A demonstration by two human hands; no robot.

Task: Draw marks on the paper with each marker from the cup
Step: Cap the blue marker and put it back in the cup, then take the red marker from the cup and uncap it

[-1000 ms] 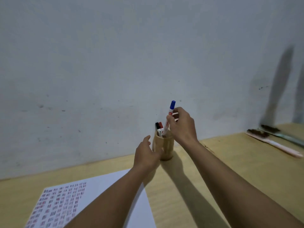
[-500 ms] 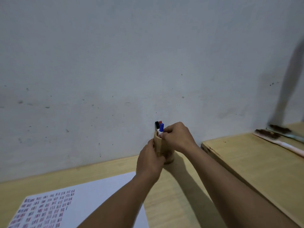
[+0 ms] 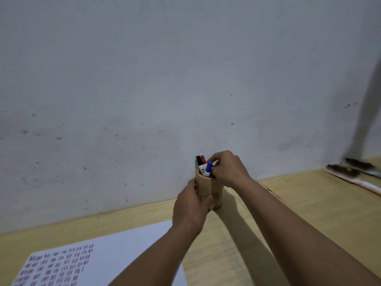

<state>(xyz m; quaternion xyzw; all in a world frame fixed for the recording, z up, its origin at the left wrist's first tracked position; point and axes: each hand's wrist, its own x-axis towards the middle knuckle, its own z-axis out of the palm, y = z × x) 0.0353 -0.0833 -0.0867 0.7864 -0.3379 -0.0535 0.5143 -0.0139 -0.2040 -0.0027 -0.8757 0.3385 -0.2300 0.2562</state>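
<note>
A wooden cup [image 3: 215, 191] stands on the table against the wall. My left hand [image 3: 191, 207] is wrapped around its side. A black-capped marker [image 3: 199, 162], a red-capped marker [image 3: 204, 159] and a blue-capped marker [image 3: 208, 168] stick up out of it. My right hand [image 3: 228, 170] is at the cup's rim, with its fingers curled against the blue marker's body just below the cap. The white paper [image 3: 127, 250] lies at the lower left, with rows of small red, blue and dark marks on its left part.
The grey wall rises right behind the cup. At the far right, two wire brushes [image 3: 346, 172] lie on the wooden table [image 3: 299, 203]. A seam in the tabletop runs toward me from just right of the cup.
My right hand has lowered the blue marker from above the cup down into it. My left hand closed on the cup's side. The view shifted slightly.
</note>
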